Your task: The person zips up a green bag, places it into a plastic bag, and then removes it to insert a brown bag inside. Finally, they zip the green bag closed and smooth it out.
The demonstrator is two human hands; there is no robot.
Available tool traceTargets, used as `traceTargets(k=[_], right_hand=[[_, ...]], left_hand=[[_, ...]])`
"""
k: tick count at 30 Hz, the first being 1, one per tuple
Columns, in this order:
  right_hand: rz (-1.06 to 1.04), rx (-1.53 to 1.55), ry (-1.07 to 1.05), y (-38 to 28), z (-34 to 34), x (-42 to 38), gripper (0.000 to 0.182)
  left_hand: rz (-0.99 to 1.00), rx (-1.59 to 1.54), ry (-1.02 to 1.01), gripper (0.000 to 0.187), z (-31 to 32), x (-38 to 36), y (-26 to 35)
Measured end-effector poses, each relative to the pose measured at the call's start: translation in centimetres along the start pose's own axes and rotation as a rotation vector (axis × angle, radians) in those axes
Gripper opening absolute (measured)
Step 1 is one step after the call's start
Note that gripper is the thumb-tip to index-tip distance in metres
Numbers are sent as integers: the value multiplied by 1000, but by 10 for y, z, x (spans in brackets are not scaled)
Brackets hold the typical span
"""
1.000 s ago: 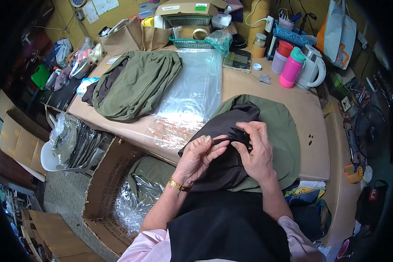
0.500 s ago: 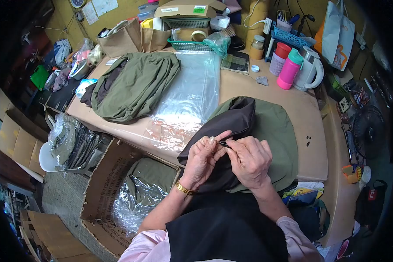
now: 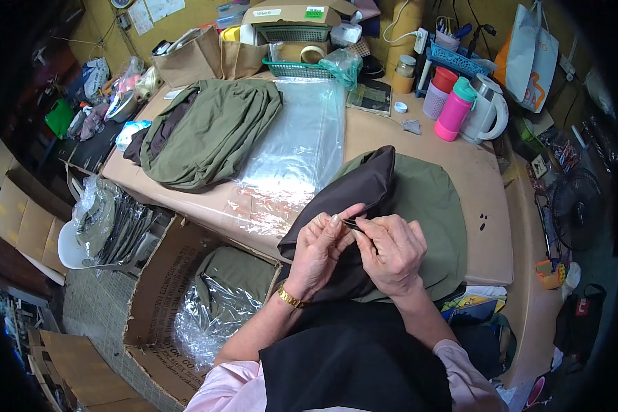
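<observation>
Just above a folded dark fabric piece (image 3: pixel 347 196), my left hand (image 3: pixel 312 254) pinches a thin dark strip (image 3: pixel 350 223) between thumb and fingers, its index finger stretched out. My right hand (image 3: pixel 393 250) is closed on the same strip from the other side, fingertips close to the left ones. What kind of strip it is I cannot make out. Under and beside the dark fabric spreads an olive green cloth (image 3: pixel 432 213) on the table. The dark fabric seems to lie on or be joined to the green one.
Another olive fabric item (image 3: pixel 216 130) lies at the left beside clear plastic sheets (image 3: pixel 302 130). An open carton (image 3: pixel 147 302) with bagged olive fabric stands below the table's edge. A pink bottle (image 3: pixel 453 113) and a kettle (image 3: pixel 486 110) stand at the back right.
The dark fabric's upper edge has shifted slightly. Both hands keep their pinch in nearly the same place; the whole view has moved a little.
</observation>
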State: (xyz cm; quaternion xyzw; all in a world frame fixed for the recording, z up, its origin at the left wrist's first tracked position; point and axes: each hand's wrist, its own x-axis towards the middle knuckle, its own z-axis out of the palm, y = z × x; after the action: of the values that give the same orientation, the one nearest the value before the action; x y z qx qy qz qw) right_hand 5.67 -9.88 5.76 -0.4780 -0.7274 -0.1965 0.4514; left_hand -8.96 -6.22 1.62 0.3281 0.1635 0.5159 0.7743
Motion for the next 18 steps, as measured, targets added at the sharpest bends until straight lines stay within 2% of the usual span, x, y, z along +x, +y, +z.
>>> traceTargets(k=[5,8,10,11,12,13,14,16,18], right_hand=[[19,10,-22,3,4,-6,24],[125,192,14,9,7,-3,21],[715,797,-54,6,1,6,21],[677,877,-168,16,8,3,20],[679,876,-168,31,20,-3,20],[672,853,-259,47,34,-11,19],[659,830,-347,59,40,-8,18],[764,824,-228,77,37,14,20],[734,711,-109,81,29,48,23]], left_hand=[[-9,6,-41,24,0,-2,-2],[3,4,-29,23,6,-5,3],[9,3,-12,23,2,-5,6],[62,63,-75,21,-3,-4,6],[112,123,-139,19,-7,-3,7],[190,353,18,20,1,-5,18],[283,389,133,21,-1,-4,28],[437,486,262,16,-39,1,58],[543,1034,305,42,-21,2,67]])
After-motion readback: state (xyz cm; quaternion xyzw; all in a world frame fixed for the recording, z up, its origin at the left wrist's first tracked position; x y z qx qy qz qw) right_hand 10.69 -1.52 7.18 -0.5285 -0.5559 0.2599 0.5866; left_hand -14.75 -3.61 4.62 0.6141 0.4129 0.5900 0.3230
